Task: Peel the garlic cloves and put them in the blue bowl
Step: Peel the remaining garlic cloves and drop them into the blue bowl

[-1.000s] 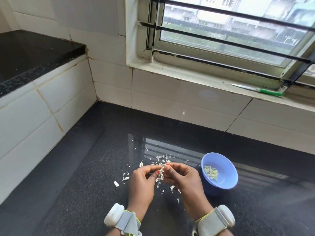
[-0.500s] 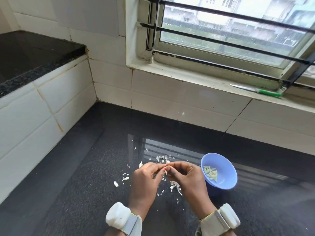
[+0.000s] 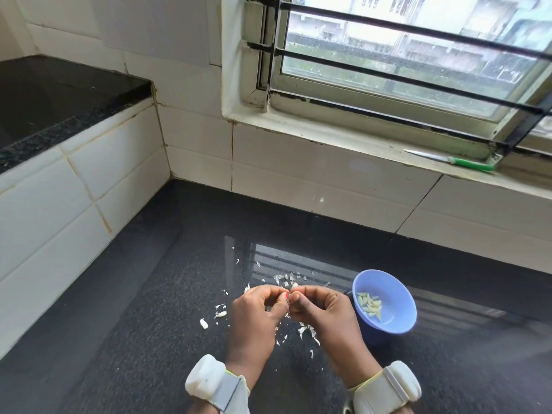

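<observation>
You have nothing to read here: no text, label, brand, number or sign can be made out on any surface in your view.

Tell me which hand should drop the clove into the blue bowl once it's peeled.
Right, probably. The blue bowl stands just beside the right hand, on its outer side. The left hand would have to cross over it. Both pinch something small between their fingertips, hidden from view.
</observation>
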Demonstrator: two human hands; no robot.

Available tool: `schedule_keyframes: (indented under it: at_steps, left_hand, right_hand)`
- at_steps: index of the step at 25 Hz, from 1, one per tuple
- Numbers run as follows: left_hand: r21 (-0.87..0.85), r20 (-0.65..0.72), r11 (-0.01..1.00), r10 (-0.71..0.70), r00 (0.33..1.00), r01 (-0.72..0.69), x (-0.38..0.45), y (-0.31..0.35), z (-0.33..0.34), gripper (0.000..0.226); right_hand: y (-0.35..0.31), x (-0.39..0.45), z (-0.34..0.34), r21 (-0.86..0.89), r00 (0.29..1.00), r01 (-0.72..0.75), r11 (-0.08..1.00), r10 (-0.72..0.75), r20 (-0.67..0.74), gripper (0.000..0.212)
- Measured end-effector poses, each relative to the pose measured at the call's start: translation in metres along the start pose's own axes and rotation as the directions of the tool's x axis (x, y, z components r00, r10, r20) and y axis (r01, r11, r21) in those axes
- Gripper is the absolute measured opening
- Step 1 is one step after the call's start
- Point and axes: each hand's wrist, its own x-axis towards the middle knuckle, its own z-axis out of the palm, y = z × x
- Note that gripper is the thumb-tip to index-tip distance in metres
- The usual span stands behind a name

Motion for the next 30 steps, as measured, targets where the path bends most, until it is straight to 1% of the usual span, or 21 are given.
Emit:
schedule_keyframes:
  at_steps: [3,7,11,14,16,18,19,24,27,28,29,30]
  left_hand:
    - [-0.087,0.038,0.991,-0.094,0.995,0.097,0.0,0.002,0.0,0.008]
    - [-0.149,0.056,0.983,-0.101,0.993,0.108,-0.002,0.006,-0.001,0.007]
    - [-0.133,0.046,0.991,-0.023,0.999,0.029,-0.004,0.01,0.0,0.006]
    - [-0.152,-0.009,0.987,0.042,0.999,-0.043,-0.003,0.01,0.0,0.007]
    - [-0.104,-0.065,0.988,0.109,0.992,-0.116,-0.002,0.011,-0.002,0.006]
    - [-0.053,-0.075,0.987,0.144,0.987,-0.149,-0.002,0.01,-0.003,0.003]
    - [-0.037,-0.076,0.989,0.137,0.988,-0.14,-0.002,0.01,-0.003,0.007]
    - [-0.029,-0.03,1.0,0.003,1.0,-0.004,-0.002,0.011,-0.001,0.015]
    - [0.01,0.017,1.0,0.014,1.0,-0.014,-0.005,0.013,-0.001,0.015]
    - [-0.023,0.049,1.0,-0.011,0.999,0.012,-0.006,0.015,-0.001,0.015]
    - [-0.121,0.102,0.989,-0.068,0.992,0.08,-0.006,0.017,-0.001,0.015]
    - [-0.26,0.176,0.948,-0.138,0.975,0.182,-0.006,0.021,-0.002,0.017]
  right_hand:
    - [0.0,0.001,0.0,0.066,0.999,-0.029,0.997,0.028,0.026,0.022]
    - [-0.001,0.001,0.0,0.139,0.998,-0.05,0.989,0.046,0.033,0.025]
    - [-0.003,0.002,-0.001,0.099,1.0,-0.005,0.995,0.006,-0.013,0.019]
    - [-0.004,0.002,0.001,0.029,0.999,0.039,0.999,-0.039,0.008,0.019]
    - [-0.002,0.002,0.003,-0.014,0.998,0.07,0.997,-0.07,0.013,0.022]
    - [0.0,0.003,0.005,-0.067,0.994,0.106,0.992,-0.106,0.005,0.015]
    - [0.0,0.003,0.005,-0.095,0.992,0.126,0.987,-0.126,0.005,0.009]
    - [0.003,0.005,0.007,-0.292,0.981,0.185,0.938,-0.195,-0.005,0.023]
    - [0.004,0.006,0.007,-0.328,0.977,0.207,0.922,-0.209,0.032,0.031]
    - [0.003,0.007,0.007,-0.313,0.978,0.209,0.926,-0.206,0.045,0.031]
    - [0.001,0.007,0.007,-0.282,0.978,0.207,0.937,-0.199,0.057,0.029]
    - [0.0,0.006,0.007,-0.231,0.98,0.196,0.953,-0.185,0.068,0.025]
